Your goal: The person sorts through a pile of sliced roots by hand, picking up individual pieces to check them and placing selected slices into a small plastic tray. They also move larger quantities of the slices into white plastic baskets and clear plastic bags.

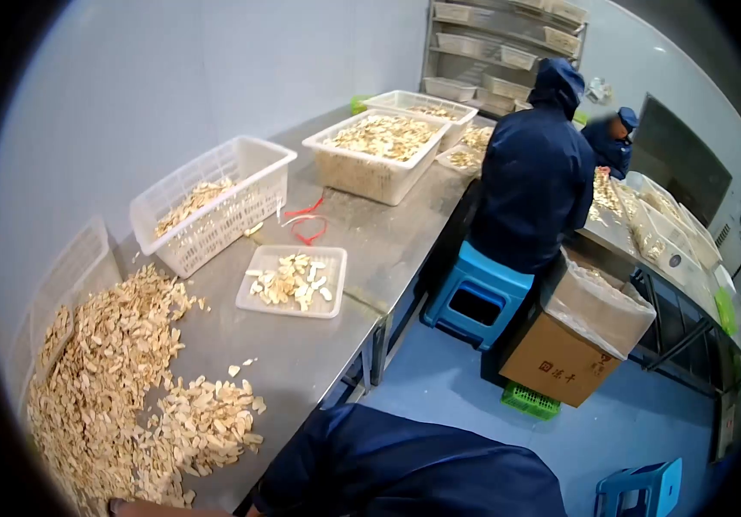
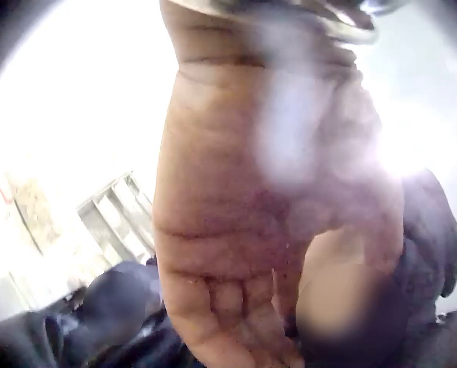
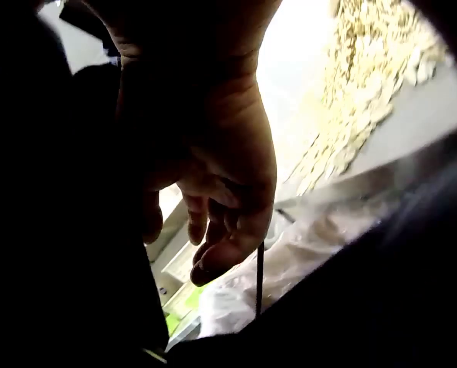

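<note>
Slices (image 1: 99, 392) and carton (image 1: 551, 346) (“冻干” lettering (image 1: 570, 376))

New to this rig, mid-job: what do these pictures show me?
No machine here, just a person working bare-handed. The wide picture comes from a camera on their head, looking down at a grey metal table. On it lie a heap of pale, flat slices, a shallow white plastic tray holding more, and white slotted plastic baskets. The other two come from wrist cameras. One shows the left hand, palm toward the camera; whether it holds anything is unclear. The other shows the right hand, fingers loosely curled, nothing visible in it.
</note>
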`<state>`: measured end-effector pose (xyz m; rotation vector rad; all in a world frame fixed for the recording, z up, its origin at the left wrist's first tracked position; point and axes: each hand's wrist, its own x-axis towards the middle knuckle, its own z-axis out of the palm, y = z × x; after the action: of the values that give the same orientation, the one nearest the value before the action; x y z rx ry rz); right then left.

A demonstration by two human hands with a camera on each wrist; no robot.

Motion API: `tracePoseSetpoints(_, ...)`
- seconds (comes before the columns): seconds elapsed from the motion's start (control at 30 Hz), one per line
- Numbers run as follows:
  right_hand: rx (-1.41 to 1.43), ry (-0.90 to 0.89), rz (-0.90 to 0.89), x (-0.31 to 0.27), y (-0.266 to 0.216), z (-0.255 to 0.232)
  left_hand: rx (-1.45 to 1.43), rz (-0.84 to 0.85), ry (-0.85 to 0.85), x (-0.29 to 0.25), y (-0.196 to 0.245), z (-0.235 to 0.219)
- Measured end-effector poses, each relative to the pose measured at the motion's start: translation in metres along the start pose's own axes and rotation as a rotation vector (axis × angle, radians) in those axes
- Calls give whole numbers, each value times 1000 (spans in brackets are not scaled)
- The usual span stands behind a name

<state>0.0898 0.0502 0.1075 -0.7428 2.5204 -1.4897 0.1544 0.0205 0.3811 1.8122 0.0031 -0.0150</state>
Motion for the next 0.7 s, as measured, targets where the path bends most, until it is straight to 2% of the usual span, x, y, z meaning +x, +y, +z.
tracePoseSetpoints(0.13,-16,-43,-105,30,-10,30,220,-243,309,-24,42,-19)
tracePoseSetpoints(0.2,-15,-93,-181,43,-26,52,187,-68,524,-44,27,-27)
tracePoseSetpoints(0.27,-19,-152,-256,51,-44,71,129,-72,855,-56,21,-12)
tracePoseSetpoints(0.33,-26,-214,-324,57,-59,89,177,-181,896,-58,22,-7)
tracePoseSetpoints(0.37,-30,-239,-352,59,-64,97,262,-313,806,-61,24,-9)
tracePoseSetpoints(0.4,-35,-261,-376,62,-68,105,277,-363,741,-62,20,-6)
tracePoseSetpoints(0.47,-43,-296,-422,66,-74,116,149,-353,857,-61,4,15)
tracePoseSetpoints(0.57,-46,-340,-477,71,-84,130,248,-535,643,-64,4,18)
tracePoseSetpoints(0.7,-59,-382,-565,69,-94,137,399,-651,694,-80,-4,36)
